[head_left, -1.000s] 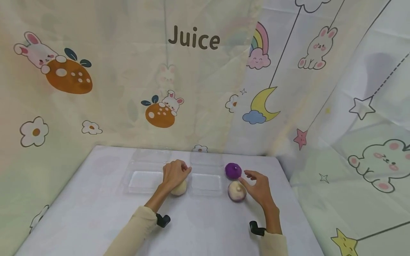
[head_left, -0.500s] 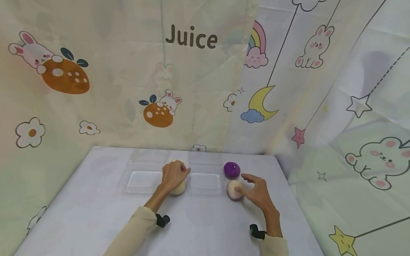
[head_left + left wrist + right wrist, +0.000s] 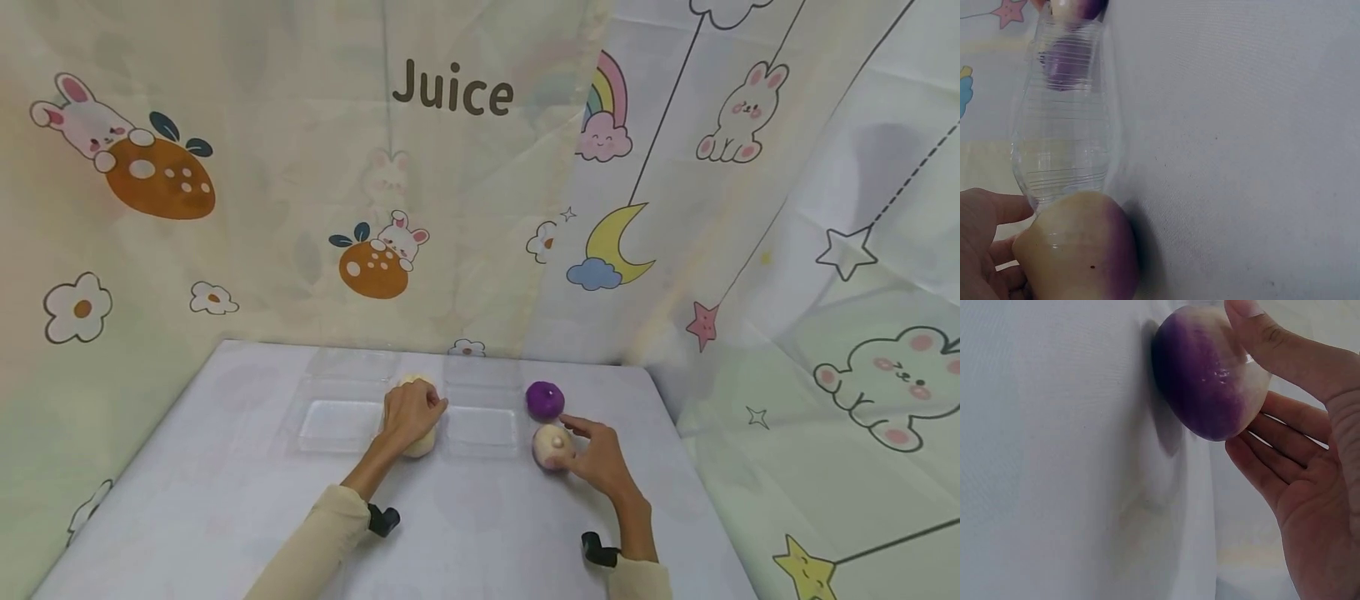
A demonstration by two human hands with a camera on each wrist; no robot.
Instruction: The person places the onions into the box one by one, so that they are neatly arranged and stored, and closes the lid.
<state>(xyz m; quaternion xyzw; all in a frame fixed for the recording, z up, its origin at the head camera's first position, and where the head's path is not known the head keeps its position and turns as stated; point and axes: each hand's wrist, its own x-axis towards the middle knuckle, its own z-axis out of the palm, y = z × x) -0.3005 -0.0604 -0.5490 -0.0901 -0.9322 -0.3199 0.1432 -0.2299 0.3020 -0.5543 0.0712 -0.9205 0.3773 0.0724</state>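
In the head view my left hand [image 3: 411, 414] grips the top of a cream turnip [image 3: 422, 446] between two clear plastic boxes. The left wrist view shows this turnip [image 3: 1082, 250] with a purple side, my thumb and fingers at its edge. My right hand [image 3: 597, 454] pinches another turnip [image 3: 551, 444], cream with a small knob on top. In the right wrist view the thumb lies across this turnip [image 3: 1210, 375] and the fingers are behind it. Just beyond is a purple turnip [image 3: 545, 401]. Another cream thing [image 3: 415, 379] is partly hidden behind my left hand.
The left clear box [image 3: 337, 427] and right clear box [image 3: 480, 427] have raised lids at the back. All stand on a white-covered table [image 3: 450, 533]. A printed curtain [image 3: 300, 167] hangs behind and at the sides.
My right hand has come down and nearer to the cream turnip, its thumb now against it and its fingers closer in. My left hand has hardly moved.
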